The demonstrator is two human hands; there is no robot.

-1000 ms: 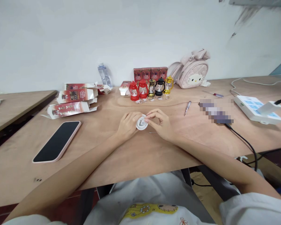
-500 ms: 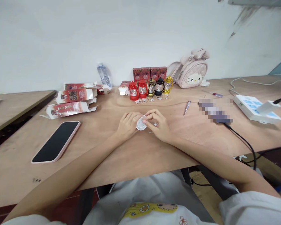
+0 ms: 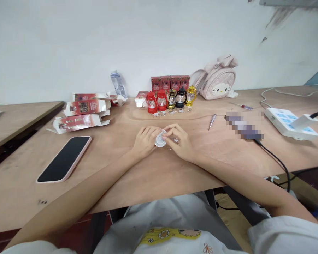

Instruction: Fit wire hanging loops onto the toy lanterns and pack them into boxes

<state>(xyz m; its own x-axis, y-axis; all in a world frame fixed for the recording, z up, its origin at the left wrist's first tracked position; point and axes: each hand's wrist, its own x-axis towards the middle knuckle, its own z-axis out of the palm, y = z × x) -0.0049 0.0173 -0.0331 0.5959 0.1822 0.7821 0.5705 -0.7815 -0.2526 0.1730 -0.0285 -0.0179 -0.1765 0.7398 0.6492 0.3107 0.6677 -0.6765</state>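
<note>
A small round white plastic piece with a dark-marked face is between my hands, just above the wooden table. My left hand is closed on its left side. Thumb and fingertips of my right hand pinch together at its face; whether they hold a smaller part there is hidden. A tiny metal piece shows beside the right fingers. Beyond the hands stands a row of mini lanterns: red ones, a bronze one, a black one and a gold one, with small metal rings before them.
Red boxes stand behind the lanterns; opened boxes lie at left. A phone, water bottle, pink bag, silver screwdriver-like tool, second screwdriver, charging phone and power strip surround the work area.
The view has shifted very slightly. Both hands keep nearly the same pose around the white piece, with only a small movement of the right fingertips on its face.
</note>
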